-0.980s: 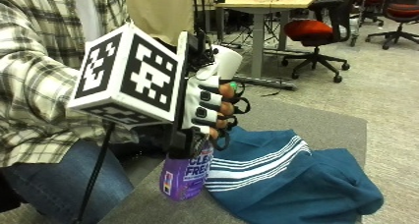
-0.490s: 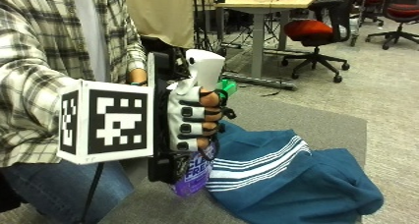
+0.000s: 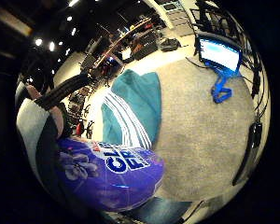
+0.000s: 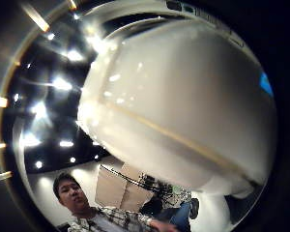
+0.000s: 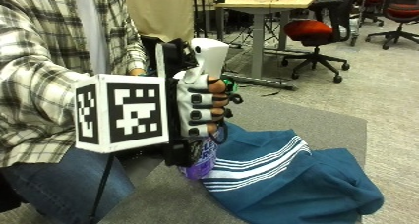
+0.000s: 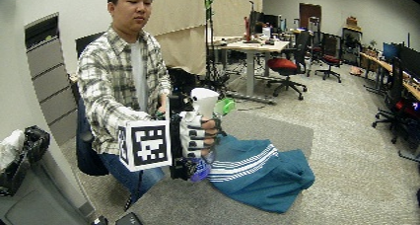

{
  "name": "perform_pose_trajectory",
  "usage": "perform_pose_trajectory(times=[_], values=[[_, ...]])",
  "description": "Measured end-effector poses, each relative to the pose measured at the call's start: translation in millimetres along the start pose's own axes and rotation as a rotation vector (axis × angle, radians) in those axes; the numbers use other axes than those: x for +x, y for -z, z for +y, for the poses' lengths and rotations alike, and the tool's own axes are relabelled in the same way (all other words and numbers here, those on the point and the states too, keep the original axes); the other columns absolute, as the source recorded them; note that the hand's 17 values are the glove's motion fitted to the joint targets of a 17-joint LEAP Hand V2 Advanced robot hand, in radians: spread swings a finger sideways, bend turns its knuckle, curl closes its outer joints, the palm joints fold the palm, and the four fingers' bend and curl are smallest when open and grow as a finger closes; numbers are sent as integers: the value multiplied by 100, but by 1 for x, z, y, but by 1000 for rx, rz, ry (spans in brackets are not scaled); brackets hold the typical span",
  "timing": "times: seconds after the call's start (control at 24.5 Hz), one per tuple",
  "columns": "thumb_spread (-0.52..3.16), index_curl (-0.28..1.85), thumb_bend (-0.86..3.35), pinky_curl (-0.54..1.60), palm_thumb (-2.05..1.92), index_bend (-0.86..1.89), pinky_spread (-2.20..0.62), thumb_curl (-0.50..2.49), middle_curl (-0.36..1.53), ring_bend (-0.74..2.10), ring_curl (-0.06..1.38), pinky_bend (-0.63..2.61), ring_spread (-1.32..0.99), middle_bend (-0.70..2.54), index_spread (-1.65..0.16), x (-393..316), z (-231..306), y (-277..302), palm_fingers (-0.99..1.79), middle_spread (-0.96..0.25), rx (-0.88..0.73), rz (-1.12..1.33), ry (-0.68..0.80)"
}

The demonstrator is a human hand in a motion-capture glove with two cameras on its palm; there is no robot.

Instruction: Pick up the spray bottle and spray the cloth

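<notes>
Right hand (image 5: 199, 103) in glove has its grip curled round the neck of the spray bottle (image 5: 208, 62), fingers wrapped below the white head. Bottle upright, lifted off the desk (image 5: 314, 121), purple base (image 5: 199, 160) just above the gray top beside the cloth (image 5: 288, 184). Teal cloth with white stripes lies crumpled on the desk, near the bottle. Little-finger palm view shows purple label (image 3: 116, 172) close, cloth (image 3: 130, 112) beyond.
</notes>
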State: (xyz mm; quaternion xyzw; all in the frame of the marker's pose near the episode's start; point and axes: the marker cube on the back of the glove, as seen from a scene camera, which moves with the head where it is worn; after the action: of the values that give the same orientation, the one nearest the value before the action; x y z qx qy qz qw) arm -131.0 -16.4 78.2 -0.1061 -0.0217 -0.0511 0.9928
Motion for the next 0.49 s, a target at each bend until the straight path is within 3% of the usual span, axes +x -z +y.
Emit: perform_pose_trajectory(times=[0.49], values=[[13, 62, -4, 40, 98, 21, -14, 79, 51, 50, 47, 52, -17, 50, -28, -57, -2, -66, 130, -14, -97, -74, 81]])
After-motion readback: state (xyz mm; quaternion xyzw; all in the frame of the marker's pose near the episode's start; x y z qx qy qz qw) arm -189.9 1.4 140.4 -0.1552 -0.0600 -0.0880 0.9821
